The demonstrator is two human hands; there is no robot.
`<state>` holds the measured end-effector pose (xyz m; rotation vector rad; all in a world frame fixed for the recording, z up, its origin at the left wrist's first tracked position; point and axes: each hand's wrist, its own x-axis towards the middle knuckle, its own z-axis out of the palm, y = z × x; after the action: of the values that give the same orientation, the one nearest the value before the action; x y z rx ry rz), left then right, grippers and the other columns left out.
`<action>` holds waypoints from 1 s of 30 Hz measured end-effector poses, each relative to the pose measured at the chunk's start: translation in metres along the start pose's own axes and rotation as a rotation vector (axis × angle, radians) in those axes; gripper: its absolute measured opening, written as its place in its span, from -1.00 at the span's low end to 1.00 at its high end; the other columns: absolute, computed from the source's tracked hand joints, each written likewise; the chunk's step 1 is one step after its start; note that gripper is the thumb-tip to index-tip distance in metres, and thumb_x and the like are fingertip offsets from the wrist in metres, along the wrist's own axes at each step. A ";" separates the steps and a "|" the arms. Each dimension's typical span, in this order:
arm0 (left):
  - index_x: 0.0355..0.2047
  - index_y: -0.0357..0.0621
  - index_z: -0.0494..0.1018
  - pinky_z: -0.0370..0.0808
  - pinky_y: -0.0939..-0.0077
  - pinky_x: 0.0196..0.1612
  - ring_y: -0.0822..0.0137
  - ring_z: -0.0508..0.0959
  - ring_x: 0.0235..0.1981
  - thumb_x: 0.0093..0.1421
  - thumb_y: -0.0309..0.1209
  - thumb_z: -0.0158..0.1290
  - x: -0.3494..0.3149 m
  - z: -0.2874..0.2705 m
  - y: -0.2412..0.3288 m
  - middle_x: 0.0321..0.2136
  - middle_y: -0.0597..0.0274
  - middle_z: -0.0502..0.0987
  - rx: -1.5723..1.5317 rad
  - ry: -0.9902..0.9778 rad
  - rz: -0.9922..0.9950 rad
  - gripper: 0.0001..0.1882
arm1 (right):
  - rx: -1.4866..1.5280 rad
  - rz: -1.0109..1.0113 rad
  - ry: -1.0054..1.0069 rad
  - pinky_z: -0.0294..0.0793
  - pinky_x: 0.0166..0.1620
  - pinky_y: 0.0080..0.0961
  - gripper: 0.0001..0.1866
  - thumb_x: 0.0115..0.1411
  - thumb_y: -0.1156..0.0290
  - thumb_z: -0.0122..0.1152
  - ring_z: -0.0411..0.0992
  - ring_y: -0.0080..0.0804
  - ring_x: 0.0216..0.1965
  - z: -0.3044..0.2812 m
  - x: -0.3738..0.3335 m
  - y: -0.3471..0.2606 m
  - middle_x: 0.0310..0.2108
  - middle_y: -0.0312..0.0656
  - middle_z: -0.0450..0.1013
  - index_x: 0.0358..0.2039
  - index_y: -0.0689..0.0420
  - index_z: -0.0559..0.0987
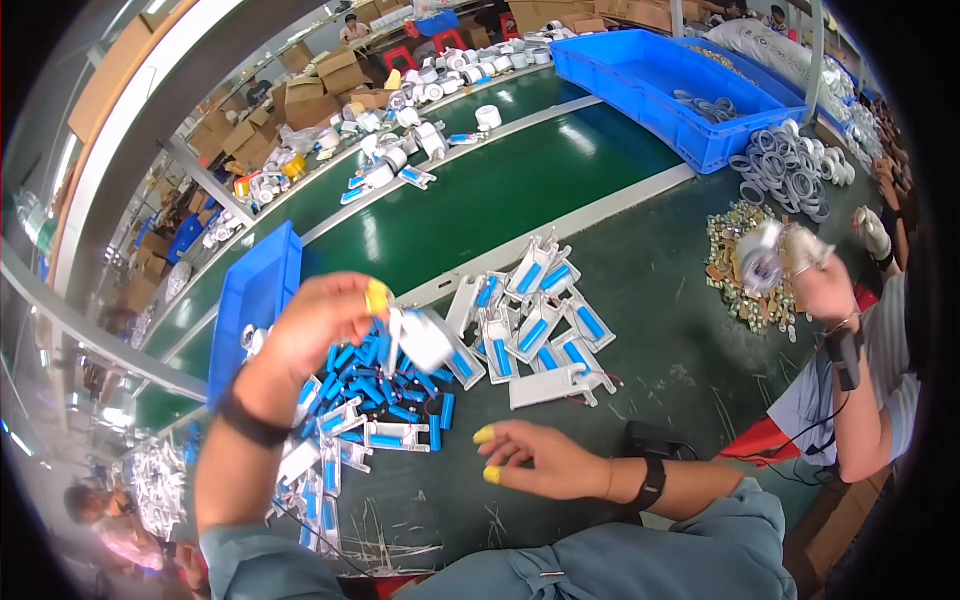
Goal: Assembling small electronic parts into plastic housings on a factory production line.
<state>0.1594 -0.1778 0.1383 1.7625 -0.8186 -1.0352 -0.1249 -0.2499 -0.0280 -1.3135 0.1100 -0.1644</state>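
Observation:
My left hand [322,318], with a yellow finger cot, is raised and closed on a white plastic housing [428,342], blurred by motion. Below it lies a heap of blue cylindrical batteries [372,388] with thin wires. My right hand [545,460] hovers low over the dark green tabletop, its fingers apart and nothing in them; two of its fingertips wear yellow cots. Just beyond it spreads a pile of white housings fitted with blue batteries [536,322]. More white housings [325,480] lie beside my left forearm.
A green conveyor belt [500,180] runs beyond the table. Blue bins stand at left [255,290] and far right [690,120]. At right, a co-worker's gloved hand [820,275] holds a round whitish part above small circuit boards [735,255], near grey rings [785,175].

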 end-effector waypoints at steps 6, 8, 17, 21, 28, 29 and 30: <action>-0.31 -0.12 0.52 0.36 0.73 -0.47 0.63 0.41 -0.56 0.17 -0.33 0.09 0.098 -0.075 0.013 -0.48 0.37 0.57 0.177 0.282 0.021 -0.85 | -0.239 -0.077 -0.199 0.50 -0.32 -0.54 -0.60 0.18 0.38 0.22 0.49 -0.50 -0.41 0.007 0.008 0.016 -0.35 -0.25 0.49 0.02 0.14 0.42; -0.32 -0.16 0.52 0.42 0.69 -0.45 0.60 0.44 -0.53 0.19 -0.35 0.05 0.109 -0.111 0.010 -0.47 0.35 0.57 0.178 0.358 0.045 -0.84 | -0.285 -0.130 -0.210 0.49 -0.36 -0.52 -0.63 0.19 0.35 0.19 0.49 -0.46 -0.47 0.012 0.005 0.011 -0.42 -0.27 0.48 0.00 0.13 0.43; -0.21 -0.25 0.51 0.50 0.67 -0.46 0.54 0.50 -0.53 0.25 -0.36 -0.04 0.002 -0.162 0.017 -0.42 0.23 0.61 -0.015 0.637 0.001 -0.76 | -0.317 -0.120 -0.238 0.46 -0.43 -0.64 -0.71 0.16 0.43 0.24 0.42 -0.61 -0.55 0.013 0.007 0.018 -0.44 -0.29 0.49 -0.08 0.14 0.52; -0.23 -0.25 0.51 0.50 0.75 -0.47 0.57 0.51 -0.55 0.28 -0.36 -0.05 -0.064 -0.180 0.010 -0.41 0.21 0.61 -0.013 0.652 -0.059 -0.77 | -0.365 -0.118 -0.240 0.44 -0.44 -0.63 -0.73 0.15 0.43 0.25 0.42 -0.61 -0.55 0.036 0.011 0.024 -0.45 -0.27 0.50 -0.12 0.16 0.53; -0.26 -0.26 0.51 0.52 0.75 -0.47 0.56 0.52 -0.56 0.25 -0.35 -0.02 -0.092 -0.221 -0.024 -0.43 0.18 0.62 -0.074 0.804 -0.091 -0.77 | -0.588 -0.199 -0.414 0.40 -0.41 -0.31 -0.78 0.16 0.31 0.12 0.46 -0.23 -0.47 0.086 0.035 0.039 -0.52 -0.26 0.46 -0.18 0.05 0.52; -0.27 -0.27 0.51 0.49 0.76 -0.52 0.57 0.50 -0.59 0.25 -0.34 -0.01 -0.082 -0.224 -0.027 -0.44 0.18 0.62 -0.081 0.822 -0.100 -0.77 | -0.578 -0.163 -0.469 0.40 -0.41 -0.32 -0.79 0.16 0.32 0.12 0.46 -0.23 -0.46 0.087 0.043 0.043 -0.52 -0.25 0.46 -0.19 0.05 0.52; -0.27 -0.27 0.51 0.49 0.76 -0.52 0.57 0.50 -0.59 0.25 -0.34 -0.01 -0.076 -0.243 -0.029 -0.44 0.18 0.62 -0.080 0.816 -0.107 -0.77 | -0.561 -0.138 -0.534 0.40 -0.41 -0.32 -0.79 0.16 0.32 0.11 0.47 -0.24 -0.46 0.090 0.051 0.042 -0.52 -0.25 0.46 -0.19 0.05 0.52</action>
<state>0.3482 -0.0127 0.1923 1.9379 -0.1666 -0.3246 -0.0571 -0.1630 -0.0457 -1.8825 -0.4178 0.1161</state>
